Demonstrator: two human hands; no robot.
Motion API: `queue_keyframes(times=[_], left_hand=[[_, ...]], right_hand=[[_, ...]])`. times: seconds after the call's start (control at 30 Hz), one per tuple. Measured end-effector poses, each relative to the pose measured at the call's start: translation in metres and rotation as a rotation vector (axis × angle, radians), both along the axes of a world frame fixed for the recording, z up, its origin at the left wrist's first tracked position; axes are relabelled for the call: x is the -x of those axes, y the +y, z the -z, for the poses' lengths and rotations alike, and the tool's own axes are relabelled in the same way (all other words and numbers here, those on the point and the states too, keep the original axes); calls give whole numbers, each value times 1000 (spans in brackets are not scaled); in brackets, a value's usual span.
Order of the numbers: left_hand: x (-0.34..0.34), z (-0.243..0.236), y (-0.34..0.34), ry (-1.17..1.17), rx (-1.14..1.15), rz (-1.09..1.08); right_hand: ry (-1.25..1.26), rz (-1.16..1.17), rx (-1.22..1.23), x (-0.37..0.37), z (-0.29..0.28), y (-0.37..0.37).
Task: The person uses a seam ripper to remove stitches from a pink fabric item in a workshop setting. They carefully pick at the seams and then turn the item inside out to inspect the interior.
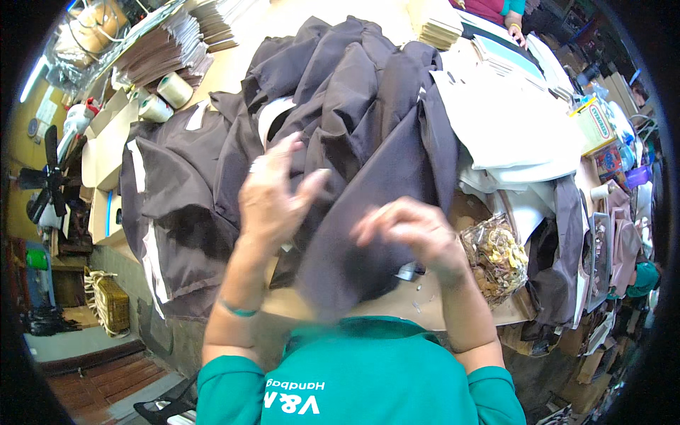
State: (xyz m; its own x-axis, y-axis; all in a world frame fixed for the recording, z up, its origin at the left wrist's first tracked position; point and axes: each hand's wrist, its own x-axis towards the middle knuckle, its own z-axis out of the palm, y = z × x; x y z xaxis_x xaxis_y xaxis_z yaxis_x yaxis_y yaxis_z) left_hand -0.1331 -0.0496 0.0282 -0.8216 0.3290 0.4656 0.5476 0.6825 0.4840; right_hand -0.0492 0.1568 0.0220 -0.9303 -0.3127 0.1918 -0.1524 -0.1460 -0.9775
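A large heap of dark brown fabric pieces point(340, 106) covers the middle of the table, folded and creased, some with white strips along their edges. Above its left part hovers my left hand point(273, 195), fingers and thumb spread, with nothing in it. My right hand point(418, 230) is over the right side of the nearest dark fabric panel point(375, 262), its fingers bent toward the left and smeared by motion. Whether those fingers grip the panel cannot be made out. The panel's near corner, close to my body, is blurred too.
White fabric point(510, 120) is stacked at the right, above a clear plastic bag of scraps point(496, 258). Thread cones point(173, 91) and an open cardboard box point(103, 170) stand at the left, near paper stacks point(163, 53). A co-worker's hand point(518, 35) shows at the far right.
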Motion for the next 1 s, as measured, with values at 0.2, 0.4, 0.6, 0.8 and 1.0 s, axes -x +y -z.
queue_keyframes(times=[0.2,0.4,0.6,0.8,1.0], left_hand=[[20,51,43,-62,-3,-33],[7,11,-4,-271,-908,-15],[0,-1,-87,-555,-1504,-50],[-37,8,-70,-639,-1680,61],[-81,-4,-35,-434,-1689,-141]], right_hand=[[389,215,-835,-11,9,-22],[267,568,-1226,3,39,28],[360,595,-1212,7,34,33],[502,389,-547,0,5,0],[521,95,-845,-22,28,-25]])
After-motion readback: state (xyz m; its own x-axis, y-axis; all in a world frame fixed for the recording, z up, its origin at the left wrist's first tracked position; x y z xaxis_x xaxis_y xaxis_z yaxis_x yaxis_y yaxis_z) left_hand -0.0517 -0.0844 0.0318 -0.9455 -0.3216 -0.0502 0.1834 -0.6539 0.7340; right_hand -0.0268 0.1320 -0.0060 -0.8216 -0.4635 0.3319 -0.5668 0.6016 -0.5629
